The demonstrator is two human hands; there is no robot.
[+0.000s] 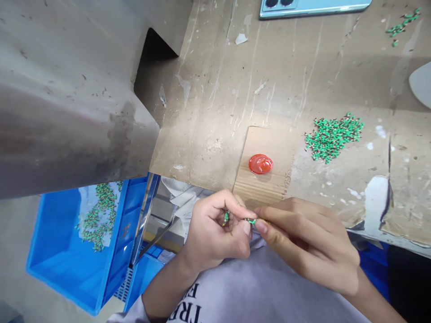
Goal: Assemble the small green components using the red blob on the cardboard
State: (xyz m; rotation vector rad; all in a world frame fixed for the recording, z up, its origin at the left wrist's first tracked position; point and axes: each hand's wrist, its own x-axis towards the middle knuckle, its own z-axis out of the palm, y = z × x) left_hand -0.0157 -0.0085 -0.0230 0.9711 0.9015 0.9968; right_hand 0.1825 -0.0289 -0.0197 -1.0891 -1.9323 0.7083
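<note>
My left hand (215,229) is closed in a pinch, thumb and index finger on a tiny green part (250,220) with dark and yellowish ends. More small green parts (226,218) sit in the curl of its fingers. From the other side my right hand (306,242) pinches the far end of the same tiny part, so both sets of fingertips meet just off the table's front edge. Just beyond them a small red dish (260,164) rests on a piece of cardboard (266,139). Its contents look glossy, but I cannot make out what they are.
A pile of green parts (333,136) lies on the cardboard-covered table (215,112), with a smaller cluster (403,24) at far right. A phone (316,8) lies at the back. Left stand a metal machine housing (74,89) and a blue bin (63,269) holding more green parts.
</note>
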